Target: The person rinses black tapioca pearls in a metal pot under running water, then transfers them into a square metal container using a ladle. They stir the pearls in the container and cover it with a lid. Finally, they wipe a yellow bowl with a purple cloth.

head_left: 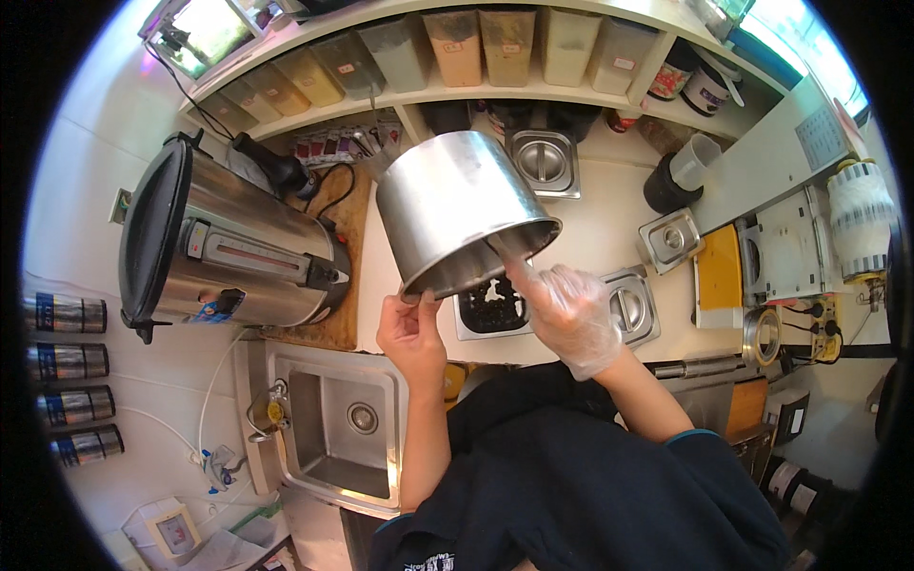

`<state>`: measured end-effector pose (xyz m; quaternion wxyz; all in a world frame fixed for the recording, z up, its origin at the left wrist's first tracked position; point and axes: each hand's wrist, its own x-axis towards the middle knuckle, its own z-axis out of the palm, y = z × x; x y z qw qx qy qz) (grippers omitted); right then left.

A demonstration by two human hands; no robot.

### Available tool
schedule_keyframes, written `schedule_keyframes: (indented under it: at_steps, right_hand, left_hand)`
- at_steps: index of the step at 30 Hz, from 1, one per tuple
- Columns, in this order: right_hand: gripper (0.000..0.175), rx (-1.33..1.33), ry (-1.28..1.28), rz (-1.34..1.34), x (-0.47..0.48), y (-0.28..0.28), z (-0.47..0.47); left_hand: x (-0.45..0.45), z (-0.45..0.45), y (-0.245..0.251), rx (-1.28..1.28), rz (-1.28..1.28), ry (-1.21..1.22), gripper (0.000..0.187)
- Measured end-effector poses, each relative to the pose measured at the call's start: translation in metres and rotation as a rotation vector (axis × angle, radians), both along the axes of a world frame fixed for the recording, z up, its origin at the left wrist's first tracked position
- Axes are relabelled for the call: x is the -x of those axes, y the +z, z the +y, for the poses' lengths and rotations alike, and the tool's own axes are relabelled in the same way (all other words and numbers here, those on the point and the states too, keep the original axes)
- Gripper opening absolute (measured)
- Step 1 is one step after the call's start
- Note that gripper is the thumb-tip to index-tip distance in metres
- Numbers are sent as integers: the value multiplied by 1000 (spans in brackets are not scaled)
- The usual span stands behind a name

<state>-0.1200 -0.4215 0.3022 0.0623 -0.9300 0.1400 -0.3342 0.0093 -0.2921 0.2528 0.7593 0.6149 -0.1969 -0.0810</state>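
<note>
A large stainless steel pot (457, 200) is tipped on its side above the counter, its mouth facing down towards me. My left hand (413, 335), bare, pinches the rim at its lower left edge. A clear plastic glove covers my right hand (564, 314), whose fingers reach into the mouth at the right; the fingertips and what they touch inside are hard to make out. Below the pot, a square steel container (493, 307) holds dark, wet, glossy contents, partly hidden by the pot and my right hand.
Lidded steel containers (546, 164) (632, 307) (671, 239) stand around the white counter. At left, a steel urn (243, 243) rests on a wooden board (353, 285), beside a sink (335, 464). A black cup (671, 185) stands at back right. Powder-filled bins (453, 50) line the shelf.
</note>
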Motion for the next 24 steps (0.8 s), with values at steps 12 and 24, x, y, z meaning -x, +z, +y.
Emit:
schedule_keyframes:
  at_steps: [12,24]
  right_hand:
    - [49,-54,20,-26,-2,-14,5]
    - [46,-47,34,-112,8,-12,8]
  left_hand:
    - [-4,3,-1,-14,16,37,14]
    - [-3,1,0,-40,3,42,17]
